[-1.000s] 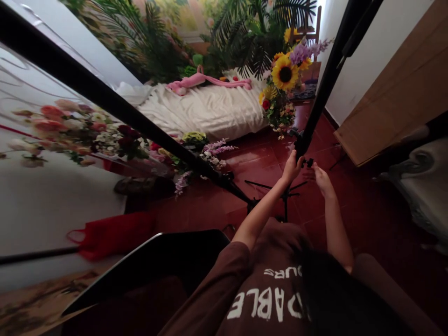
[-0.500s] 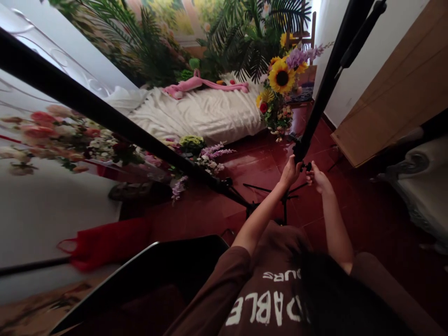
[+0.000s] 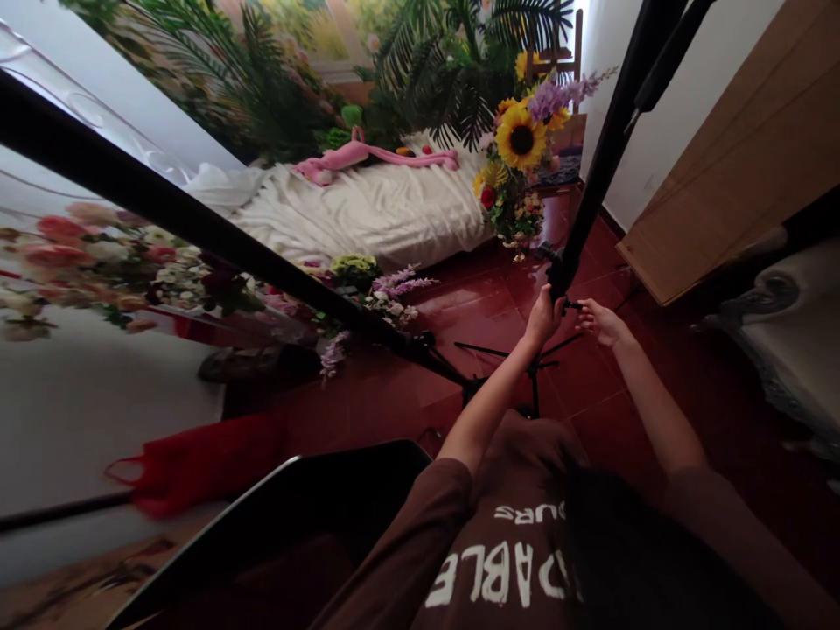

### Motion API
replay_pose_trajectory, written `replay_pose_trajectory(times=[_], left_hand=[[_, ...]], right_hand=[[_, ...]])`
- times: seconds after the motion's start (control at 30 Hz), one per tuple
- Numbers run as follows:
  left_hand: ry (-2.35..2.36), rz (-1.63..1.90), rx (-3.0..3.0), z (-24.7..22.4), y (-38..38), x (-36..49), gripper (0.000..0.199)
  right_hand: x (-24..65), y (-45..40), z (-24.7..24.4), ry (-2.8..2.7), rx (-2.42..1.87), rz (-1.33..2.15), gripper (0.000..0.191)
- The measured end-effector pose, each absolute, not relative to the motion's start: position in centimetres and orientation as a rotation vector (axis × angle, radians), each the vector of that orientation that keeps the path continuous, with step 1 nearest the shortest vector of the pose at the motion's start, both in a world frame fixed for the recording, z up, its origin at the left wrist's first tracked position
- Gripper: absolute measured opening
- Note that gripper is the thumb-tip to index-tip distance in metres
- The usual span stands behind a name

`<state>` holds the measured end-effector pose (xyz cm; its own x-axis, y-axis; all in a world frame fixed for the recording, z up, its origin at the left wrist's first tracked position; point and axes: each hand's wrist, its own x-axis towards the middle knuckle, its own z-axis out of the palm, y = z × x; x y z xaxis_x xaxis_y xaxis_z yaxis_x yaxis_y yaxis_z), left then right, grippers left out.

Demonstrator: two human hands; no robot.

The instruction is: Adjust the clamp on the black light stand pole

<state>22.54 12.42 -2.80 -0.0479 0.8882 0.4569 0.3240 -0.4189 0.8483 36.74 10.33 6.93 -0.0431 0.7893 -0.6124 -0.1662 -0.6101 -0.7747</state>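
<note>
A black stand pole [image 3: 594,188] slants down from the upper right to thin tripod legs on the floor. My left hand [image 3: 543,318] is closed around its lower part. Right beside it, a small black knob [image 3: 572,305] sticks out from the pole. The fingertips of my right hand [image 3: 600,322] are pinched on the outer end of this knob. A second black pole [image 3: 315,293] crosses from the upper left down to the middle, with its own clamp near the lower end; neither hand touches it.
Flowers [image 3: 66,254] stand at the left, and a sunflower arrangement [image 3: 521,138] behind the pole. A white-draped platform [image 3: 381,214] bears a pink plush toy [image 3: 341,157]. A red bag [image 3: 190,464] lies lower left; a wooden panel [image 3: 709,166] and pale armchair [image 3: 801,324] are at the right.
My right hand has turned at the knob, its fingers now closer together on the end of it. My left hand stays on the pole. The whole view has shifted slightly.
</note>
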Motion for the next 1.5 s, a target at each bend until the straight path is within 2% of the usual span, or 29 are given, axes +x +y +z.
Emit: replay_pose_trajectory(times=[0.17,0.33,0.5,0.7,0.77,0.83,1.03,1.23,1.33,1.5], left_hand=[[1.317,1.479,1.735,-3.0,12.5,22.7,0.031],[1.315,1.491,1.72,-3.1,12.6,22.7,0.033],[1.3,1.492,1.729,-3.0,12.6,22.7,0.03],[1.314,1.499,1.747,-3.3,12.7,22.7,0.034],[1.298,1.497,1.748,-3.4,12.7,22.7,0.034],[1.282,1.484,1.747,-3.6,12.8,22.7,0.034],[1.248,1.463,1.785,-4.5,13.1,22.5,0.036],[1.256,1.468,1.851,-5.0,13.5,22.3,0.046],[1.248,1.432,1.851,-4.6,13.4,22.1,0.052],[1.293,1.376,1.798,-3.0,12.6,22.0,0.038]], right_hand=[[36.7,9.9,6.4,-0.742,-1.533,1.662,0.02],[36.4,10.0,6.0,-0.819,-1.538,1.672,0.029],[36.6,10.2,4.8,-1.174,-1.35,1.36,0.042],[35.7,10.2,4.7,-1.595,-1.304,0.893,0.028],[35.0,10.2,4.9,-1.629,-1.26,0.812,0.034],[34.5,10.3,4.9,-1.646,-1.238,0.773,0.041],[33.2,10.7,5.0,-1.612,-1.241,0.625,0.039],[30.9,11.8,6.4,-1.659,-1.527,0.521,0.034],[30.2,12.3,7.3,-1.63,-1.631,0.474,0.039],[28.9,12.9,10.5,-1.478,-1.359,0.603,0.045]])
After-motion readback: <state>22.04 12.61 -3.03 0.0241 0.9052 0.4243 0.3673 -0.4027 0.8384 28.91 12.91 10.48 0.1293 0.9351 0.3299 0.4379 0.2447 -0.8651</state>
